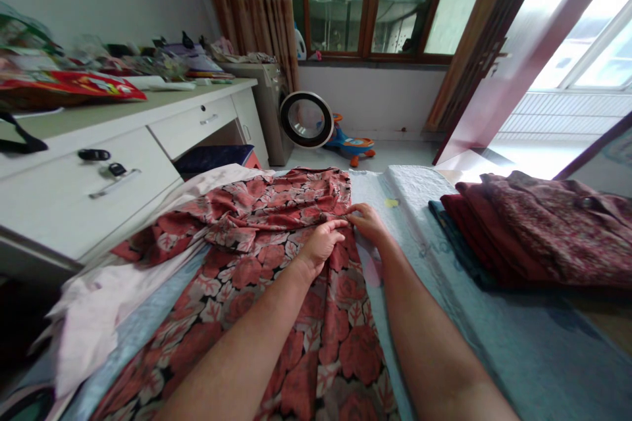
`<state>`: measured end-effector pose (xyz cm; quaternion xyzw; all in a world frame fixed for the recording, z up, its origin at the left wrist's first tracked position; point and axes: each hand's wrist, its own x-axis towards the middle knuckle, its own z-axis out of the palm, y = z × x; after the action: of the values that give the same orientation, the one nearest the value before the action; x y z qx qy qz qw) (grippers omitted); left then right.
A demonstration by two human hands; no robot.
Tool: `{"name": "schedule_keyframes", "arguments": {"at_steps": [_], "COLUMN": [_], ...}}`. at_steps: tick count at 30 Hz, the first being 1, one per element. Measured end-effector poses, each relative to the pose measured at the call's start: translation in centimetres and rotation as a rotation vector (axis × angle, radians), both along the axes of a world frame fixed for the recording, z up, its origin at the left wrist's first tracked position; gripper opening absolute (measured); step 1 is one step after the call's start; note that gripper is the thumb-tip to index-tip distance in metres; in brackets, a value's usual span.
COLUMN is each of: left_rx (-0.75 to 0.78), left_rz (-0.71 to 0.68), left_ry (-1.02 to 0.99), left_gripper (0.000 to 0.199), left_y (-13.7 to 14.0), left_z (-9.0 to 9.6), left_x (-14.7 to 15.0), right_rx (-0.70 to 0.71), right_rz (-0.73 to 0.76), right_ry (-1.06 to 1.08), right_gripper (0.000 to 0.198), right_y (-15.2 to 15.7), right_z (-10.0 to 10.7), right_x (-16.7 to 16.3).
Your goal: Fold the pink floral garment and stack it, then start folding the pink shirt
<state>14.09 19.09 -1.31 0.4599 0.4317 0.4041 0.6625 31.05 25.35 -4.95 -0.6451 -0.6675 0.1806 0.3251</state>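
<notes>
A red floral garment [257,270] lies spread across the bed, its far part bunched and folded over toward the left. My left hand [323,243] pinches a gathered bit of its cloth near the right edge. Just beyond and to the right, my right hand [366,220] has thumb and fingers closed on the same edge. The two hands almost touch. Beneath the garment on the left is a white cloth [93,322].
On the right of the light-blue bed cover [409,210] sits a stack of folded clothes [548,230]. A cluttered white desk [118,138] runs along the left. Past the bed are a washing machine with its round door [307,120] open and a blue ride-on toy [353,145].
</notes>
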Motion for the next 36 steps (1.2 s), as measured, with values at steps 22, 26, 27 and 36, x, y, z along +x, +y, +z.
{"name": "schedule_keyframes", "arguments": {"at_steps": [22, 26, 27, 36], "left_rx": [-0.184, -0.207, -0.205, -0.176], "left_rz": [-0.022, -0.008, -0.006, 0.058], "left_ry": [-0.411, -0.430, -0.428, -0.368], "left_gripper": [0.051, 0.049, 0.047, 0.029], "left_y": [-0.6, -0.6, -0.6, -0.9], "left_z": [-1.0, -1.2, -1.2, -0.6], "left_x": [1.0, 1.2, 1.2, 1.1], "right_rx": [0.032, 0.058, 0.059, -0.017], "right_rz": [0.022, 0.107, 0.110, 0.075], "right_ry": [0.119, 0.122, 0.111, -0.107], "right_gripper": [0.022, 0.022, 0.023, 0.022], "right_y": [-0.4, -0.4, -0.4, -0.5], "right_z": [0.8, 1.0, 1.0, 0.6], "right_x": [0.1, 0.2, 0.2, 0.2]}}
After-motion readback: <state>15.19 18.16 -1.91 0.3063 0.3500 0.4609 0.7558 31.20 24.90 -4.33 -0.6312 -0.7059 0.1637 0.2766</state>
